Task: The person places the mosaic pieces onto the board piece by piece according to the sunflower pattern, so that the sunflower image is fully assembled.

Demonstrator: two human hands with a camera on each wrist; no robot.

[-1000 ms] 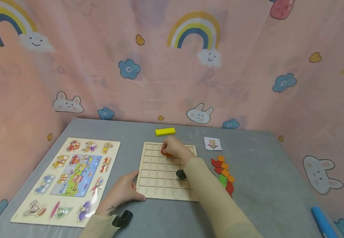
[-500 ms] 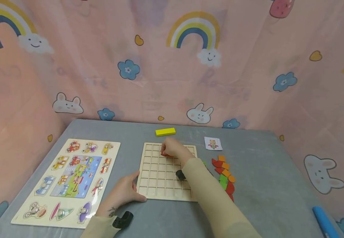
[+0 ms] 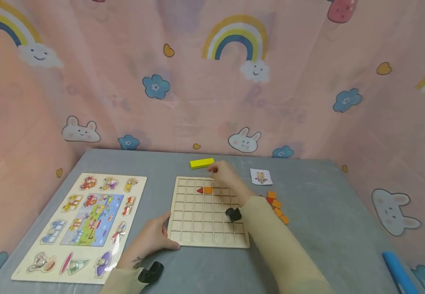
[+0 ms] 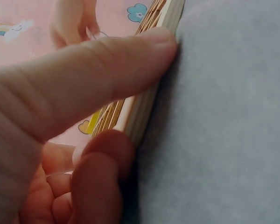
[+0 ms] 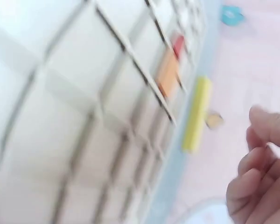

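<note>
A wooden grid board (image 3: pixel 209 228) lies on the grey table. In one of its upper rows a red triangle piece (image 3: pixel 200 190) sits beside an orange square piece (image 3: pixel 207 190). My left hand (image 3: pixel 155 236) holds the board at its near left corner; in the left wrist view the thumb (image 4: pixel 116 63) lies along the near edge and the fingers are bent against the side. Above the board's far edge is my right hand (image 3: pixel 224 173), its fingers loosely curled with nothing visible between them. In the right wrist view this hand (image 5: pixel 263 172) is apart from the board.
Beyond the board is a yellow block (image 3: pixel 202 163). A small picture card (image 3: pixel 261 177) lies to its right, above a pile of orange and red pieces (image 3: pixel 276 204), partly behind the right sleeve. A vehicle puzzle board (image 3: pixel 124 183) occupies the left; a blue object (image 3: pixel 398 271) is at the right edge.
My right hand has let go of the red and orange pieces on the board and moved up and to the right. The left hand keeps its hold on the corner.
</note>
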